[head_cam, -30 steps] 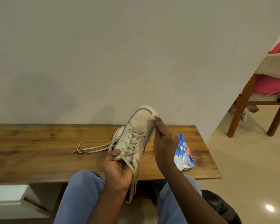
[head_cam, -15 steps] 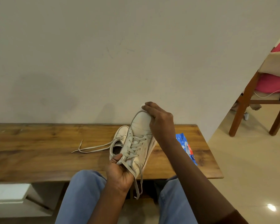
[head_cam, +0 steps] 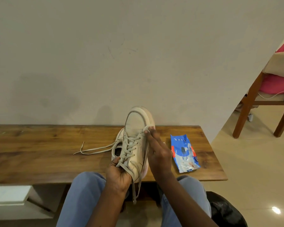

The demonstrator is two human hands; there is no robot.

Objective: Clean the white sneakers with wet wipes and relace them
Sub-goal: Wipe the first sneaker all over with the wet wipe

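1. The left hand (head_cam: 118, 174) grips the heel end of a white leather lace-up sneaker (head_cam: 136, 140), its fingers curled round the collar and laces. It holds the sneaker toe-up in the middle of the frame, above the near edge of the long brown wooden table (head_cam: 39, 153).
2. The right hand (head_cam: 159, 154) pinches a small white wet wipe (head_cam: 146, 128) at its fingertips and presses it against the sneaker's right side, just below the toe cap.
3. A second white sneaker (head_cam: 120, 136) lies on the table directly behind the held one and is mostly hidden by it. A loose pale lace (head_cam: 95, 149) trails left from it across the wood.
4. A blue plastic wipes pack (head_cam: 184, 153) lies flat on the table, just right of the right hand.
5. Blue-jeaned legs (head_cam: 82, 194) fill the lower centre, and a black bag (head_cam: 225, 210) sits on the floor at lower right.
6. A wooden chair with pink cushions (head_cam: 252, 108) stands at the right edge, well apart from the table.
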